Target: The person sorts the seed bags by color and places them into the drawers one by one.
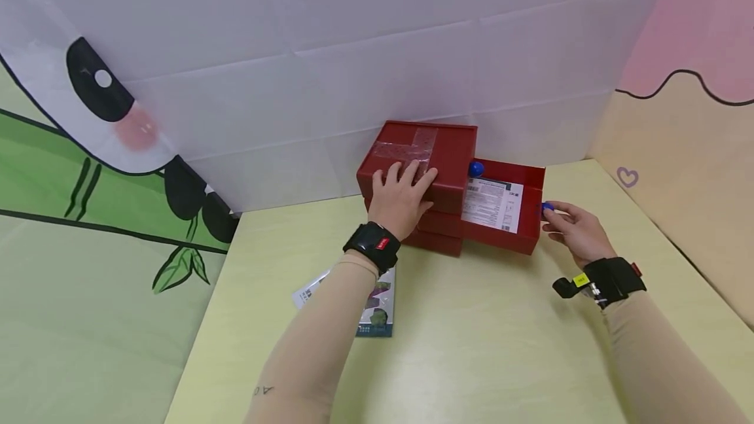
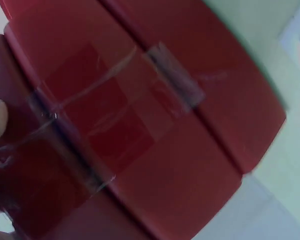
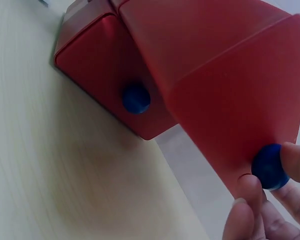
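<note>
A stack of red drawer boxes [image 1: 448,149], bound with clear tape, stands near the back of the table. My left hand [image 1: 400,198] rests on its top with the fingers spread. Out of the stack's right side juts a red drawer [image 1: 501,239], with a white printed paper [image 1: 493,205] lying in it. My right hand [image 1: 580,234] pinches the blue round knob [image 3: 270,167] on that drawer's front. Another blue knob [image 1: 476,169] shows on the box above. In the right wrist view, a lower drawer carries a blue knob [image 3: 136,98] too.
Partly hidden under my left forearm lies a flat packet with printed pictures [image 1: 379,313], beside a white printed piece [image 1: 306,292]. A white cloth backdrop [image 1: 294,123] hangs behind the pale yellow table [image 1: 483,339], and a peach-coloured panel [image 1: 689,182] borders it on the right.
</note>
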`<action>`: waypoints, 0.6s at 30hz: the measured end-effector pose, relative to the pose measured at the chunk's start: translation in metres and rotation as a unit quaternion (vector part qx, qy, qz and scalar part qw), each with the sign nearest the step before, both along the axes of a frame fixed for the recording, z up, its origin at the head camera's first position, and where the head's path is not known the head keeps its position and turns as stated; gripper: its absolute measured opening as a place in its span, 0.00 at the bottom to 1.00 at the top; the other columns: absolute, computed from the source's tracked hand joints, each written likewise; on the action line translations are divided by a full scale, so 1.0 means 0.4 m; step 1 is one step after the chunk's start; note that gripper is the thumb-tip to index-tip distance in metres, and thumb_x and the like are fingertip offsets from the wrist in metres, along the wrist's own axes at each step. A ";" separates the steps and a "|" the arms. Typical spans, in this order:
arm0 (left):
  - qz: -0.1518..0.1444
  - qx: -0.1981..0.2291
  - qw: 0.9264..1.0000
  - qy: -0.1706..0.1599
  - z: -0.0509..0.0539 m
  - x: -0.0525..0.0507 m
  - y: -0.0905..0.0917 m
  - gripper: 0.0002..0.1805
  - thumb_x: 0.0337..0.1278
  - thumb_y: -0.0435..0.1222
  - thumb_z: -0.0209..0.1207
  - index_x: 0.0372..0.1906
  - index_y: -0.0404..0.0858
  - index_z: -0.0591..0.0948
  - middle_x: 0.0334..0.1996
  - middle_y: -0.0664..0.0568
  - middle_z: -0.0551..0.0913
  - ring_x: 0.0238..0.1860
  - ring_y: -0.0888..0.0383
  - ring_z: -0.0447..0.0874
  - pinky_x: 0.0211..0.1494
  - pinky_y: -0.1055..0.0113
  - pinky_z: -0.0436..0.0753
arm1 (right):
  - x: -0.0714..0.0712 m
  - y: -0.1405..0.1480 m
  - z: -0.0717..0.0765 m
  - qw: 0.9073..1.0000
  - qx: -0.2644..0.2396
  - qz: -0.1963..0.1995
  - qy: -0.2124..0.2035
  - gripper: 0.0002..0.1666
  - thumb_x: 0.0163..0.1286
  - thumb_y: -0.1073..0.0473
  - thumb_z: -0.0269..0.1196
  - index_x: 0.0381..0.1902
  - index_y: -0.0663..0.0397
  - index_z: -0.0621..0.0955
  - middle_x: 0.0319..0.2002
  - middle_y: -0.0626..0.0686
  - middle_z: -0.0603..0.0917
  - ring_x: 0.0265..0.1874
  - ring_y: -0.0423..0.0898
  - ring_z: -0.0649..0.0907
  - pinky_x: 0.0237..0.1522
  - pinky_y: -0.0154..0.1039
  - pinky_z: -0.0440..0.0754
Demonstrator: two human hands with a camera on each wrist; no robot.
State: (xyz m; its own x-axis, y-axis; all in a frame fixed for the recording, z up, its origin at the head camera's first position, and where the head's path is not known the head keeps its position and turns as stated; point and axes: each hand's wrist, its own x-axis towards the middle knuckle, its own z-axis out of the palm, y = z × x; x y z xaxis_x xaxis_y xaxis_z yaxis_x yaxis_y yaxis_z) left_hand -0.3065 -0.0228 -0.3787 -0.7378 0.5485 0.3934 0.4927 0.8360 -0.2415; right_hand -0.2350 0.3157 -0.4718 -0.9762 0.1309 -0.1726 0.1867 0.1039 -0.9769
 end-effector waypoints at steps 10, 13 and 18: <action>0.008 0.010 0.999 -0.041 0.015 0.007 -0.001 0.38 0.56 0.58 0.59 0.72 0.58 0.63 0.71 0.52 0.64 0.69 0.40 0.59 0.60 0.25 0.54 | 0.004 -0.021 0.014 1.000 0.005 -0.003 0.006 0.40 0.69 0.42 0.57 0.69 0.60 0.63 0.41 0.40 0.82 0.41 0.43 0.81 0.46 0.32 0.81; 0.003 0.013 0.999 -0.048 0.011 0.006 -0.008 0.37 0.57 0.58 0.58 0.72 0.58 0.63 0.71 0.52 0.63 0.70 0.40 0.58 0.61 0.26 0.53 | 0.002 -0.035 0.013 1.000 0.003 0.004 0.004 0.39 0.69 0.43 0.57 0.69 0.60 0.64 0.41 0.41 0.82 0.41 0.44 0.81 0.47 0.33 0.81; -0.013 0.017 0.998 -0.052 0.008 0.004 -0.020 0.36 0.58 0.57 0.58 0.72 0.58 0.64 0.71 0.53 0.64 0.70 0.42 0.58 0.62 0.26 0.53 | -0.001 -0.063 0.011 1.000 0.017 0.012 0.001 0.39 0.69 0.42 0.57 0.68 0.59 0.64 0.47 0.49 0.82 0.41 0.44 0.80 0.48 0.34 0.80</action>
State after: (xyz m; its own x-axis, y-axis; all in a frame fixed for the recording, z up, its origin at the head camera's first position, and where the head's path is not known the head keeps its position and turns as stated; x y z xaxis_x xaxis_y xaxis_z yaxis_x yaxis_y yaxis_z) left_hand -0.3047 -0.0309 -0.3754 -0.7611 0.5557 0.3345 0.5353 0.8294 -0.1599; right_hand -0.2353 0.2904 -0.4672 -0.9795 0.1139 -0.1664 0.1817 0.1409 -0.9732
